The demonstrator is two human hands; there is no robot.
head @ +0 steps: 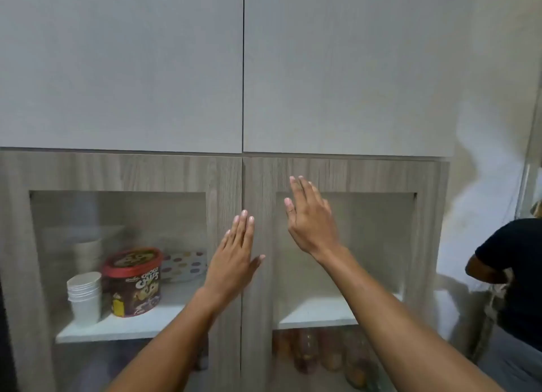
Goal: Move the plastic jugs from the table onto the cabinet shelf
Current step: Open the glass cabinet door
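I face a wood-grain cabinet with two glass-fronted doors, both closed. My left hand point(234, 256) lies flat with fingers together near the inner edge of the left door point(224, 186). My right hand point(311, 218) is raised with fingers spread in front of the right door point(337, 171), holding nothing. Behind the right glass a white shelf point(319, 312) stands bare. No plastic jug and no table are in view.
Behind the left glass the shelf point(123, 327) holds a stack of white paper cups point(85, 297), a chocolate cereal tub point(135, 283) and a spotted plate point(184, 265). Several jars point(325, 350) sit on the lower right shelf. Grey upper doors point(243, 68) hang above. A person in a dark shirt point(513, 262) stands at right.
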